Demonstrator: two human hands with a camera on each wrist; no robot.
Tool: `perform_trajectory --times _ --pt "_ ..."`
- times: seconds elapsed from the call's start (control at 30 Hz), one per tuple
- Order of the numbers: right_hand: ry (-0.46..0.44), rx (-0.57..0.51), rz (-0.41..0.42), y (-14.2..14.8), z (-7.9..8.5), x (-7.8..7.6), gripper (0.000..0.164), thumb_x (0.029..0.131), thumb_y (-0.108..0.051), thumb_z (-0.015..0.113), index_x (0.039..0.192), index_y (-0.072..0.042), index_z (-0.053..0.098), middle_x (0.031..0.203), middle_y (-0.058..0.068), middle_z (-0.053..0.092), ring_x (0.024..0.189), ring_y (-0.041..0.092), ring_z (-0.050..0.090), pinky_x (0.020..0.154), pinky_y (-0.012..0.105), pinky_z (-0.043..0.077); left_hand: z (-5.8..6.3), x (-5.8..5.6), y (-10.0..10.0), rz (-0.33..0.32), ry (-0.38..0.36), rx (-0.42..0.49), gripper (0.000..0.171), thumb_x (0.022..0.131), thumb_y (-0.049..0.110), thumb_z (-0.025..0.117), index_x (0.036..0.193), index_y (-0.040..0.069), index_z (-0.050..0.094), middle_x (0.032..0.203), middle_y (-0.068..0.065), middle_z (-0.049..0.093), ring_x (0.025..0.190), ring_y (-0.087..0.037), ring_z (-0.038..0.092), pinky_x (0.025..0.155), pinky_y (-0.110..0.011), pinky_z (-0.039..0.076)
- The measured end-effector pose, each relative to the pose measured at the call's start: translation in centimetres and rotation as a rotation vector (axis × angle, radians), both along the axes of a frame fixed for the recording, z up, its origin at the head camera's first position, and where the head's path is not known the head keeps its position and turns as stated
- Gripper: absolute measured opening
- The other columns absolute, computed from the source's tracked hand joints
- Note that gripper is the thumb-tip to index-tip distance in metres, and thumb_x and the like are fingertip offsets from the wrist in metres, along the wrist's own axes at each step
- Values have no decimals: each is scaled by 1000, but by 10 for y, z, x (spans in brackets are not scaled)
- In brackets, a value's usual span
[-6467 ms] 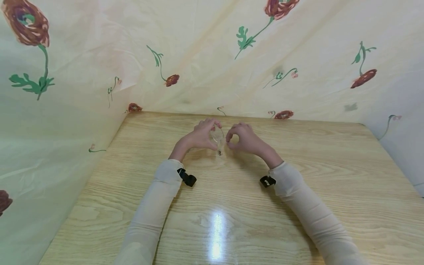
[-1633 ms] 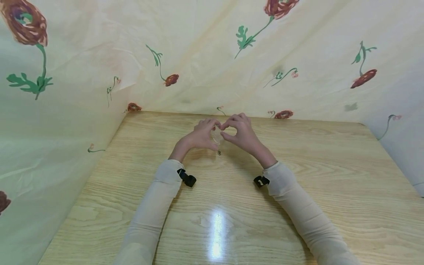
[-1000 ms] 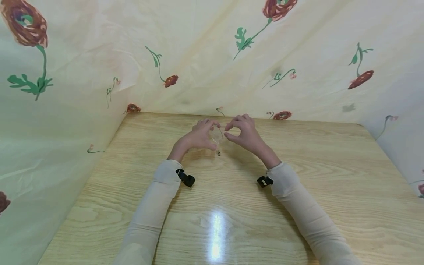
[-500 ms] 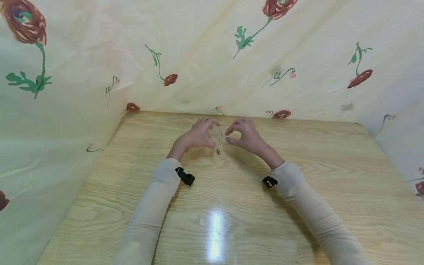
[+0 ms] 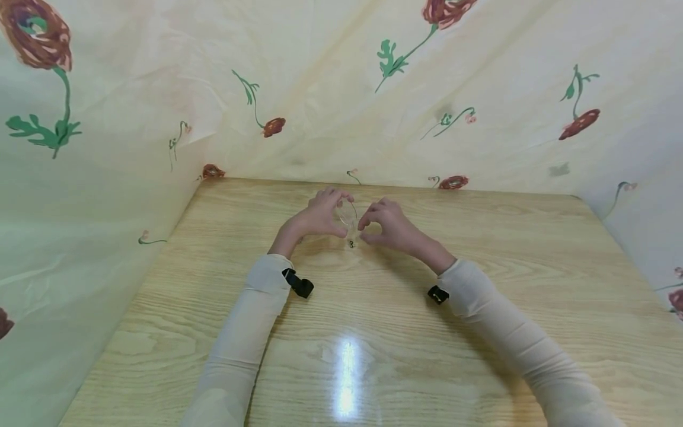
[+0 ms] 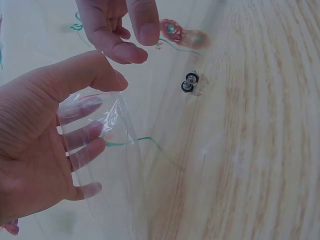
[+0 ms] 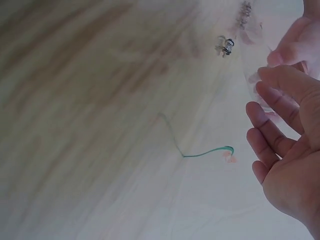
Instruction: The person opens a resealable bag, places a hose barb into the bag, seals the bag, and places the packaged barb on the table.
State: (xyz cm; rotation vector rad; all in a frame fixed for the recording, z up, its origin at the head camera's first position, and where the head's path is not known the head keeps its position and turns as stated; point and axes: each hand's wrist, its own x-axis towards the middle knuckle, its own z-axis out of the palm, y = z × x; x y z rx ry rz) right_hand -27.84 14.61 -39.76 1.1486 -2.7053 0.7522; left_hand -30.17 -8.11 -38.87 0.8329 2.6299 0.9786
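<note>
My left hand point(image 5: 320, 214) grips a clear plastic bag point(image 6: 125, 160) by its upper edge. The thumb is on the near side, and the other fingers show through the film. A thin red line runs along the bag's mouth. Close to the bag's right side is my right hand point(image 5: 391, 226), its fingers loosely bent and thumb and forefinger apart, with nothing visible between them. Two small metal pieces with black rings point(image 6: 189, 82) lie together on the table below my right fingertips. More small metal pieces point(image 7: 244, 15) show at the bag in the right wrist view.
The wood-grain table point(image 5: 299, 344) extends around both hands, with a bright light reflection near its front. Flowered cream sheeting point(image 5: 320, 71) rises behind the table and at its sides. Each sleeve cuff carries a black strap piece point(image 5: 303, 287).
My right hand touched the bag's mouth, then drew away to the right and came down nearer the metal pieces. The left hand and the bag have stayed nearly still.
</note>
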Motion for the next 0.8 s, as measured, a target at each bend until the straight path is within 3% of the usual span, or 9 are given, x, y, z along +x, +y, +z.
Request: perform_trajectory --times 0.23,0.8 --pt "-4 53 41 -5 -4 2 11 82 -12 79 92 -8 77 95 9 72 91 26 51 88 48 37 0 -1 -1 6 2 0 70 83 17 77 144 6 46 140 -22 43 124 -34 41 106 -58 29" --pt "-46 128 109 -12 -7 7 13 85 -13 79 96 -7 78 96 8 72 93 25 50 91 53 36 -1 -1 -2 19 2 16 70 81 17 78 142 8 46 141 -21 42 126 -32 42 107 -57 28"
